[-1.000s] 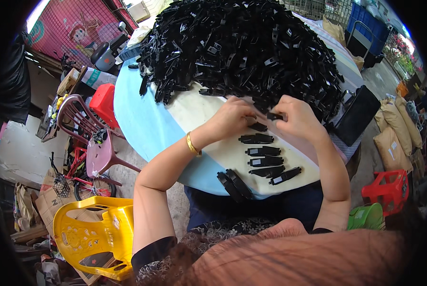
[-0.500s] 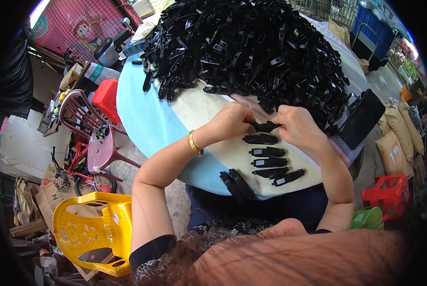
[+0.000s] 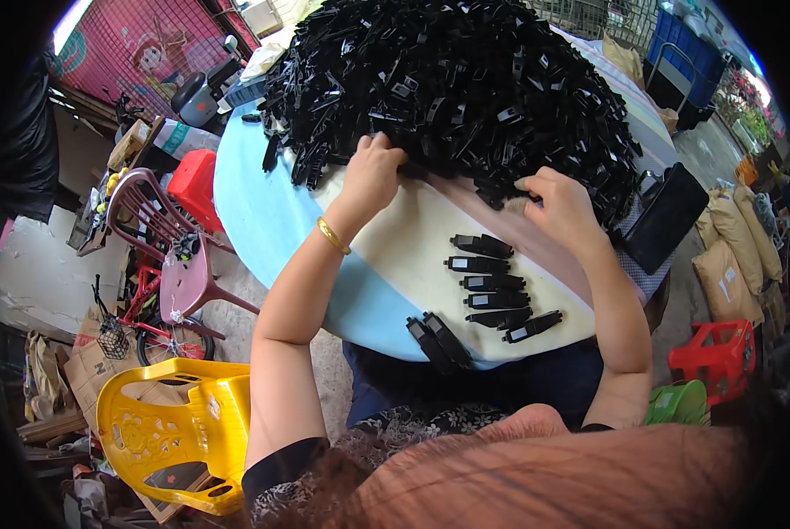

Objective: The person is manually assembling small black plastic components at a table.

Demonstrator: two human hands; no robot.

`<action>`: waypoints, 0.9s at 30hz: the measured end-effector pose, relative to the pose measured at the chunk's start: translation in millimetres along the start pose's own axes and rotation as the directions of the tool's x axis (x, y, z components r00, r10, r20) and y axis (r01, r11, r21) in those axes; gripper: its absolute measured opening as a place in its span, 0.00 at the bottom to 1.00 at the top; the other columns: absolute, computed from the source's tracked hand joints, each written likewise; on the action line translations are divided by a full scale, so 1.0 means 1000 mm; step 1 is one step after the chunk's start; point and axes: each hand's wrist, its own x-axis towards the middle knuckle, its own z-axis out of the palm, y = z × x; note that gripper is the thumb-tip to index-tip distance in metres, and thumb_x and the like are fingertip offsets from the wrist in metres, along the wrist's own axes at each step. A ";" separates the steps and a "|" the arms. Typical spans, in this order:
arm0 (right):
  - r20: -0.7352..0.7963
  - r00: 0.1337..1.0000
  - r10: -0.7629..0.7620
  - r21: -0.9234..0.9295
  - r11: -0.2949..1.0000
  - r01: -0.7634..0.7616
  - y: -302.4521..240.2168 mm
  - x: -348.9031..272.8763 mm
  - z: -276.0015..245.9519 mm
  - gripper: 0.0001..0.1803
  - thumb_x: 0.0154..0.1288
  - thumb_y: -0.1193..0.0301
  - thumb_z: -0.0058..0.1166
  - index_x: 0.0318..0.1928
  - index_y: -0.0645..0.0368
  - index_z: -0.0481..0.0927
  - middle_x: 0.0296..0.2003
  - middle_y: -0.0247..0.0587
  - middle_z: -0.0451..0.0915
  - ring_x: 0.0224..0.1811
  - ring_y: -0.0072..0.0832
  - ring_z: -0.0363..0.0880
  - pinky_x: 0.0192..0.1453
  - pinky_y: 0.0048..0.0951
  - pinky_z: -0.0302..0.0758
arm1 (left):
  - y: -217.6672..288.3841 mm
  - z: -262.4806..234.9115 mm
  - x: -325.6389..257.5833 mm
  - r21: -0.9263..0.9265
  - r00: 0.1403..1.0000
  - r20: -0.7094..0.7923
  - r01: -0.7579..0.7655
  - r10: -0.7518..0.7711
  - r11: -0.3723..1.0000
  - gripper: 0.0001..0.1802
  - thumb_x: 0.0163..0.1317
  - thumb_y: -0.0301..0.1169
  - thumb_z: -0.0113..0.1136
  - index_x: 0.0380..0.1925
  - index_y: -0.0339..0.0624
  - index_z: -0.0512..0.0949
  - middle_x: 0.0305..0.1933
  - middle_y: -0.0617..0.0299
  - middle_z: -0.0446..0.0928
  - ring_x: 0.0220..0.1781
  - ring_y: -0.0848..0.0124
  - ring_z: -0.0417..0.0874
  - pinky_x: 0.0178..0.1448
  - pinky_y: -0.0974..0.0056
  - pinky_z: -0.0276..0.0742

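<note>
Fingers [image 3: 393, 157] hidden among black clips [image 3: 448, 79]

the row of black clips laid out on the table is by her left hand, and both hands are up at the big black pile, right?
Not quite. The head view shows the row of black clips lying below the right hand, not the left. The rest holds: the left hand and the right hand both reach into the edge of the big black pile on the round table.

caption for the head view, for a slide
Both hands, left and right, reach into a black clip pile; six clips lined below.
</note>
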 end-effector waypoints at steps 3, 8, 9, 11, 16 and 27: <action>-0.021 0.998 -0.064 -0.139 0.988 0.061 0.008 -0.005 0.009 0.09 0.50 0.77 0.57 0.35 0.61 0.83 0.31 0.41 0.76 0.33 0.38 0.78 0.37 0.35 0.76 | 0.015 -0.002 0.001 0.063 0.991 0.100 -0.097 0.091 0.993 0.13 0.45 0.23 0.62 0.34 0.45 0.84 0.37 0.56 0.76 0.46 0.55 0.73 0.52 0.58 0.73; -0.041 0.994 -0.098 -0.202 0.975 0.088 0.002 -0.005 0.012 0.05 0.51 0.76 0.56 0.31 0.60 0.82 0.33 0.40 0.75 0.39 0.38 0.77 0.41 0.35 0.76 | 0.072 0.001 -0.019 -0.374 0.954 0.099 -0.227 0.282 0.899 0.17 0.45 0.23 0.61 0.40 0.44 0.82 0.39 0.53 0.78 0.47 0.54 0.76 0.53 0.56 0.74; -0.029 0.997 -0.067 -0.199 0.978 0.060 -0.001 -0.005 0.013 0.05 0.51 0.75 0.57 0.31 0.60 0.81 0.33 0.41 0.75 0.37 0.38 0.78 0.40 0.36 0.76 | 0.078 0.005 -0.021 -0.427 0.941 0.039 -0.289 0.336 0.857 0.18 0.45 0.24 0.63 0.40 0.44 0.81 0.39 0.53 0.77 0.47 0.54 0.76 0.53 0.56 0.74; -0.018 0.999 -0.033 -0.201 0.979 0.029 -0.005 -0.006 0.015 0.06 0.50 0.74 0.57 0.31 0.60 0.80 0.32 0.41 0.75 0.35 0.39 0.78 0.39 0.37 0.76 | 0.086 0.008 -0.022 -0.462 0.939 0.022 -0.295 0.343 0.837 0.16 0.44 0.25 0.64 0.38 0.43 0.81 0.37 0.54 0.77 0.46 0.54 0.77 0.51 0.56 0.75; 0.077 0.990 0.114 -0.121 0.987 -0.104 -0.003 -0.005 0.014 0.15 0.48 0.75 0.58 0.39 0.61 0.78 0.29 0.44 0.77 0.25 0.39 0.78 0.33 0.34 0.76 | 0.074 -0.003 -0.022 -0.595 0.953 0.155 -0.120 0.260 0.794 0.18 0.45 0.27 0.66 0.40 0.40 0.79 0.37 0.52 0.79 0.45 0.55 0.78 0.49 0.58 0.76; 0.334 0.942 -0.025 0.401 0.908 -0.118 -0.021 -0.007 0.005 0.11 0.47 0.76 0.57 0.36 0.63 0.80 0.29 0.37 0.75 0.33 0.28 0.75 0.38 0.27 0.72 | 0.077 -0.010 -0.019 -0.458 0.931 0.365 0.181 -0.002 0.870 0.18 0.55 0.32 0.54 0.46 0.37 0.76 0.30 0.48 0.81 0.35 0.52 0.82 0.41 0.54 0.78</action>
